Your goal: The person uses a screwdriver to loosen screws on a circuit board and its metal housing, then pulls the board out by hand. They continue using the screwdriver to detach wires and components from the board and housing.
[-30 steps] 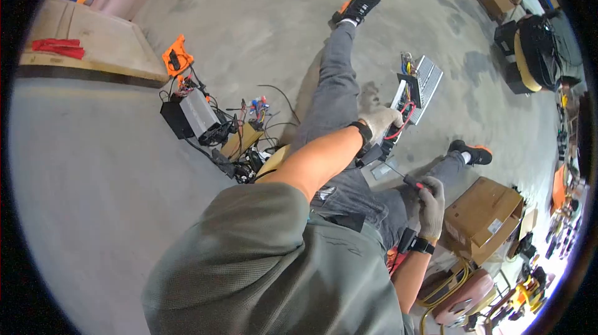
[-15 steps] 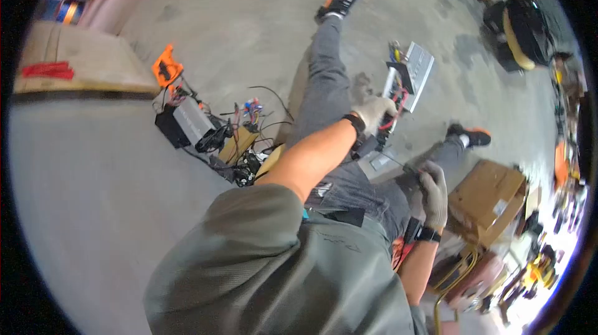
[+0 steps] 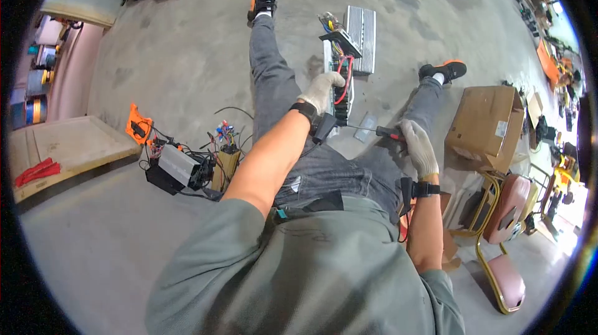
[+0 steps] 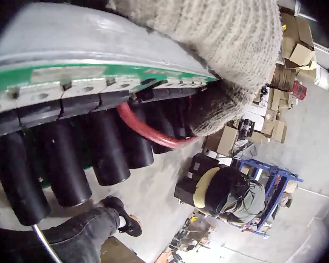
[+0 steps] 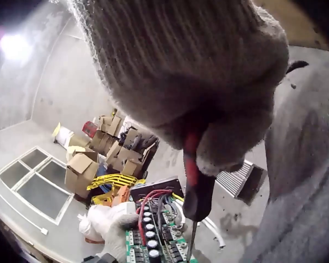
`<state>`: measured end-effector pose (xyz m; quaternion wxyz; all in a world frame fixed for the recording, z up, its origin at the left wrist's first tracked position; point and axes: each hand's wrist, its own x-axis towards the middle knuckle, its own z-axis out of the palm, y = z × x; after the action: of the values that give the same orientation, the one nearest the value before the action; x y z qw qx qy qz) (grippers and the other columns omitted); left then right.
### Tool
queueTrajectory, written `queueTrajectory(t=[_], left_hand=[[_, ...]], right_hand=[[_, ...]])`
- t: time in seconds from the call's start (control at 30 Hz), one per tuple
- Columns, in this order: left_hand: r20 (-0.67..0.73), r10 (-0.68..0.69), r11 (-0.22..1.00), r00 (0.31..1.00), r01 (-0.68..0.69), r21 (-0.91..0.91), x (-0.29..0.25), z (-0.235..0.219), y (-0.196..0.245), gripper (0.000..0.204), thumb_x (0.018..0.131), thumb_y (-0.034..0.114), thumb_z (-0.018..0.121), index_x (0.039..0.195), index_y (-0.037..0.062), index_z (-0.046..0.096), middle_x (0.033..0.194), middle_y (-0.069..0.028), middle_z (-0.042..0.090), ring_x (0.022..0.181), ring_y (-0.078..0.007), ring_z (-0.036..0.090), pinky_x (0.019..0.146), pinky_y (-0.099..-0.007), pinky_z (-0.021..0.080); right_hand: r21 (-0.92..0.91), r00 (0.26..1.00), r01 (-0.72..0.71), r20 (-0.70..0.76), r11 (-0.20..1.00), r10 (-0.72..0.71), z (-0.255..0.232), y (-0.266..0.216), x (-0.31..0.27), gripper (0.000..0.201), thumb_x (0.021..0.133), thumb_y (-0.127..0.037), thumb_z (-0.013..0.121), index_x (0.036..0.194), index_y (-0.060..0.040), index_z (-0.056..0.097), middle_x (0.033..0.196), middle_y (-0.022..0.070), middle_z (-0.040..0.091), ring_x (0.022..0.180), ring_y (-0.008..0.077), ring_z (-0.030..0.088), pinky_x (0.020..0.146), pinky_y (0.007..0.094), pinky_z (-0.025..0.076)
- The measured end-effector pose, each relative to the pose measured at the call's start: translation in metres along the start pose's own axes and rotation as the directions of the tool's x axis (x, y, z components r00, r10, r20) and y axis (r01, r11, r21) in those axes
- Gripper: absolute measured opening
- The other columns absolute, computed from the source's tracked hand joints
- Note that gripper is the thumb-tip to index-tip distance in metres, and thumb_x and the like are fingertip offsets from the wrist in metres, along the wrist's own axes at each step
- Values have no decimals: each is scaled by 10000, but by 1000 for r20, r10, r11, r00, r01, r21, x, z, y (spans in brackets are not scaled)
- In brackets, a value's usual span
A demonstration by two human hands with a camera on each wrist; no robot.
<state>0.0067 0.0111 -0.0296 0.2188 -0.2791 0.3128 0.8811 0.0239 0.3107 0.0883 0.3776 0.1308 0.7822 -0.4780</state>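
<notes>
I find the green circuit board assembly with black cylinders (image 3: 341, 109) between the outstretched grey-trousered legs (image 3: 274, 73). I judge it stiff, fairly weighty, fragile at its cylinders; its smooth silver metal side (image 4: 93, 33) offers the soundest hold. My gloved left hand (image 3: 321, 91) curls onto its edge. My right hand (image 3: 420, 148), wrist bent inward, closes round the red-and-black screwdriver (image 3: 390, 132).

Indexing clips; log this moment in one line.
left hand: holds green circuit board | right hand: holds black-red screwdriver | shaft: toward board
</notes>
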Motion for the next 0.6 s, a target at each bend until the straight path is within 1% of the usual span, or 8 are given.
queueTrajectory(t=[0.03, 0.1, 0.2, 0.27, 0.37, 0.4, 0.47, 0.6], left_hand=[[26, 30, 999, 999, -30, 13, 0, -1, 1, 173, 809, 114, 607, 945, 23, 666, 815, -118, 673, 683, -269, 664, 677, -426, 592], [3, 79, 995, 997, -79, 56, -6, 6, 4, 184, 819, 124, 605, 951, 15, 674, 840, -123, 692, 724, -265, 687, 712, -410, 608], [44, 42, 999, 998, -43, 9, -15, 12, 9, 200, 829, 125, 589, 958, -6, 669, 836, -126, 691, 702, -268, 694, 712, -402, 624], [46, 38, 999, 998, -38, 4, -12, 11, 8, 214, 830, 125, 584, 965, -17, 670, 830, -133, 691, 692, -276, 697, 717, -417, 635], [38, 22, 999, 999, -23, 31, -16, 16, 11, 212, 829, 119, 590, 969, -18, 673, 847, -137, 700, 719, -296, 709, 733, -428, 642], [51, 29, 999, 998, -30, 13, -11, 12, 9, 214, 827, 105, 593, 983, -15, 678, 861, -136, 710, 744, -300, 722, 741, -437, 645], [38, 59, 994, 998, -62, 89, 9, -13, 5, 240, 820, 94, 594, 1017, -13, 680, 887, -144, 720, 762, -313, 727, 757, -451, 647], [50, 81, 994, 995, -84, 63, 7, -12, 5, 286, 813, 93, 601, 1064, -19, 678, 910, -166, 729, 785, -347, 737, 777, -466, 648]], right_hand=[[8, 1000, -4, -10, 1000, 4, -1, 7, 6, 312, 990, -211, 649, 1241, -25, 649, 1013, 25, 654, 912, 106, 586, 813, 245, 476], [15, 966, 253, -60, 967, -251, -1, 30, 18, 344, 955, -240, 666, 1204, -1, 671, 954, 56, 661, 883, 154, 622, 820, 304, 517], [26, 945, 321, -81, 947, -318, 2, 16, 2, 289, 968, -214, 647, 1160, -1, 683, 950, 56, 663, 888, 158, 623, 816, 311, 518], [65, 954, 290, -101, 955, -283, -1, 19, 7, 275, 965, -204, 638, 1140, 3, 686, 960, 79, 663, 894, 154, 630, 817, 316, 523], [14, 999, -37, -6, 999, 37, -7, 8, 1, 321, 955, -237, 644, 1155, 11, 680, 1022, 129, 694, 931, 170, 654, 914, 320, 517], [37, 999, -46, -25, 998, 47, -8, 16, 5, 321, 955, -237, 644, 1155, 11, 680, 1022, 129, 694, 931, 170, 654, 914, 320, 517], [-76, 928, 356, -91, 932, -362, -8, 37, 15, 354, 970, -290, 659, 1157, 10, 682, 1034, 122, 709, 961, 185, 662, 944, 325, 512], [-9, 981, 183, -56, 983, -183, -10, 23, -2, 422, 961, -346, 677, 1197, 3, 668, 1072, 133, 700, 1010, 203, 673, 929, 327, 526]])
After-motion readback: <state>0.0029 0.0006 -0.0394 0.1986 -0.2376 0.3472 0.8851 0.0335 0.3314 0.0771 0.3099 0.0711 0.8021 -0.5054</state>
